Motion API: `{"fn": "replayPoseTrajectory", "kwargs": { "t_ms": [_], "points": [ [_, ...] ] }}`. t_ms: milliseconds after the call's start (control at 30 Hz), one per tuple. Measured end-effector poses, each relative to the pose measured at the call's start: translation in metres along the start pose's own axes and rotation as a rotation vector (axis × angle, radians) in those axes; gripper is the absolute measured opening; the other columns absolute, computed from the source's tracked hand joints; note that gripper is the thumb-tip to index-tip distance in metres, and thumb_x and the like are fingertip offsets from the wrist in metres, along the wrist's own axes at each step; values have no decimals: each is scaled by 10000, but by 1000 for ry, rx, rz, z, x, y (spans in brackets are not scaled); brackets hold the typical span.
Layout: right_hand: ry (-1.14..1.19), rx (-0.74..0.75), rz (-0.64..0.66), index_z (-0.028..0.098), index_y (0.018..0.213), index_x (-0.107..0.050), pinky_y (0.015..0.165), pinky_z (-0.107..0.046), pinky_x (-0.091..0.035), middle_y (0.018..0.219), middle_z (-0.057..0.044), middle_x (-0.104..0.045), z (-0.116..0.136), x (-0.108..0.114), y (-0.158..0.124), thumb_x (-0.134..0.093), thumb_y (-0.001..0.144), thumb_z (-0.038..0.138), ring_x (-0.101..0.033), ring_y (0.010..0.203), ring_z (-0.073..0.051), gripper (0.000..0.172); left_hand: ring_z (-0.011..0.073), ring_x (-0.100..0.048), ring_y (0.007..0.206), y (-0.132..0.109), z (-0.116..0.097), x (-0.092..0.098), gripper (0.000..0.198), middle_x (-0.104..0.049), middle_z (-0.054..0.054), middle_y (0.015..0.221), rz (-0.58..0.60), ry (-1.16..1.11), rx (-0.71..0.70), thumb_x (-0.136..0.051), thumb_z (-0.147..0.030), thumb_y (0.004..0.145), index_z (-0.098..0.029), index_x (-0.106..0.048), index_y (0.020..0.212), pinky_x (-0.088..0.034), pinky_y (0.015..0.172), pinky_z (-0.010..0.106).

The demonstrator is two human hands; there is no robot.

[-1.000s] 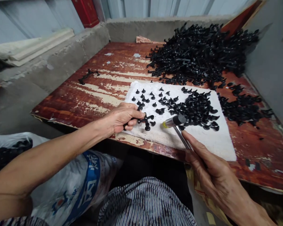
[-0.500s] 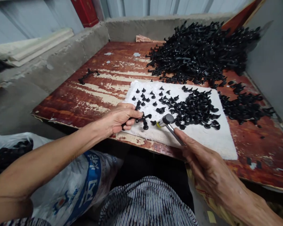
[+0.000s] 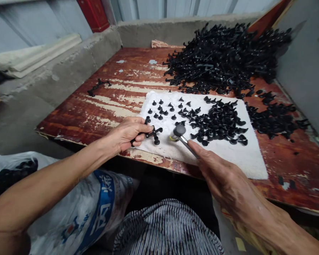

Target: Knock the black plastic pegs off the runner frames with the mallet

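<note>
My left hand (image 3: 131,134) is closed around a black branched plastic part (image 3: 154,135), whose arms end in small round discs. It is held just over the near left of a white cloth (image 3: 220,159). My right hand (image 3: 215,163) grips the metal handle of a small mallet (image 3: 179,131) with a dark round face and a yellowish far end. The mallet head is right of the branched part, apart from it. Small black disc-footed pieces (image 3: 161,108) stand spread on the cloth beyond my left hand. A denser heap of such pieces (image 3: 220,122) lies to the right.
A large pile of black parts (image 3: 228,56) covers the table's back right. More pieces (image 3: 273,118) lie right of the cloth. A lone branched part (image 3: 98,86) rests on the worn red table (image 3: 77,117). A white bag (image 3: 93,212) stands at lower left.
My left hand has drawn slightly left with the branched part. The mallet has also shifted left in my right hand, its face turned more upward.
</note>
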State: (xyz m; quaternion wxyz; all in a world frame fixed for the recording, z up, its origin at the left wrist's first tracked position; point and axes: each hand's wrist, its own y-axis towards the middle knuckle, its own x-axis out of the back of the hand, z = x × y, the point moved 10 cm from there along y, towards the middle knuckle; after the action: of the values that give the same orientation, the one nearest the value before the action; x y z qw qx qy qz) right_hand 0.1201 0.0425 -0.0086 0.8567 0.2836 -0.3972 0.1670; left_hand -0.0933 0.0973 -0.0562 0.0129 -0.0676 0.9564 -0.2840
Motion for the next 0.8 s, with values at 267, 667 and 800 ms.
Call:
{"fn": "replayPoseTrajectory", "kwargs": {
  "t_ms": [267, 667, 800],
  "points": [
    [2, 56, 15, 289, 1556, -286, 760, -245, -611, 1169, -86, -724, 1, 12, -21, -432, 942, 74, -725, 995, -175, 666, -1, -315, 256, 0, 0, -2, 299, -511, -44, 438, 1, -19, 13, -612, 36, 781, -147, -482, 584, -185, 270, 115],
    [124, -188, -118, 259, 1460, -466, 1003, -453, -504, 1338, -78, -641, -26, 17, -37, -462, 980, 209, -629, 1192, -234, 483, -8, -305, 263, -7, -2, -44, 317, -454, -70, 467, 147, 11, -3, -589, 41, 805, -153, -460, 591, -177, 276, 120],
    [200, -257, -109, 243, 1440, -494, 930, -416, -575, 1190, -75, -723, -33, 17, -36, -468, 981, 236, -684, 1106, -221, 460, -12, -305, 264, -8, -2, -54, 291, -498, -52, 508, 175, 57, -9, -589, 24, 819, -146, -476, 612, -176, 278, 125]
  ]
}}
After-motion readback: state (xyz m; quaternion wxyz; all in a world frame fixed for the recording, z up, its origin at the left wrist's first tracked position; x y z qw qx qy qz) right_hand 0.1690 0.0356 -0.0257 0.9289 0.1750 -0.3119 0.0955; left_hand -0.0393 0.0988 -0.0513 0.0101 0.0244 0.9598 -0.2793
